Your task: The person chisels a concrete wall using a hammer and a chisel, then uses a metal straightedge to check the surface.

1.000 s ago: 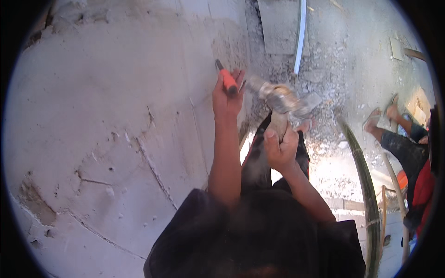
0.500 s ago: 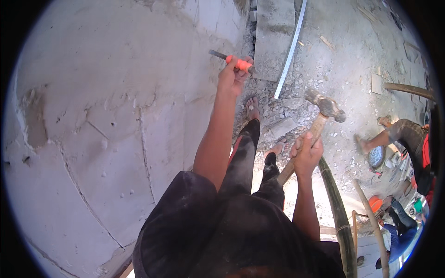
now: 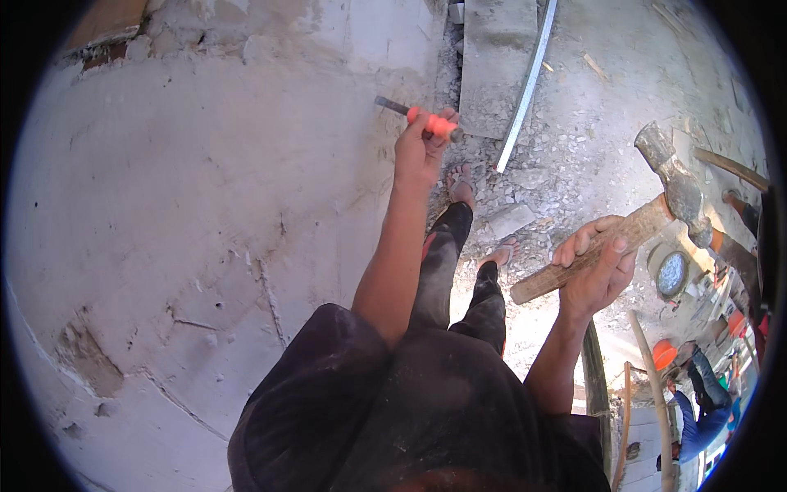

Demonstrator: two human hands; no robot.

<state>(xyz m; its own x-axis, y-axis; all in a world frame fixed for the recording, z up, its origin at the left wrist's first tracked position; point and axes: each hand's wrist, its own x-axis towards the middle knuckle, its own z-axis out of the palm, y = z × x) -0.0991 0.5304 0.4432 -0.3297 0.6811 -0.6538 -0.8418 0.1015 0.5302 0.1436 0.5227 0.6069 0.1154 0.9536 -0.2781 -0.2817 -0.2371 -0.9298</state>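
My left hand [image 3: 422,156] is closed round the orange grip of a chisel [image 3: 444,126]. The chisel's dark metal shank points left toward the pale wall [image 3: 205,180], and its tip looks apart from the surface. At the right, my right hand [image 3: 605,279] grips a hammer [image 3: 649,221] by its wooden handle. The worn metal head is raised to the upper right, well away from the chisel. The handle's butt end sticks out left of my fingers.
Rubble [image 3: 566,176] lies about my sandalled feet. A long metal bar [image 3: 527,86] lies beside a grey slab [image 3: 492,74]. Bamboo and wooden poles [image 3: 653,385] stand at lower right. Near the right edge are a round basin [image 3: 671,275] and other people, one in blue [image 3: 703,418].
The hammer has moved right and swung up nearer the view, its head now further right. My left hand with the chisel has shifted slightly right and down in the view, which has turned a little.
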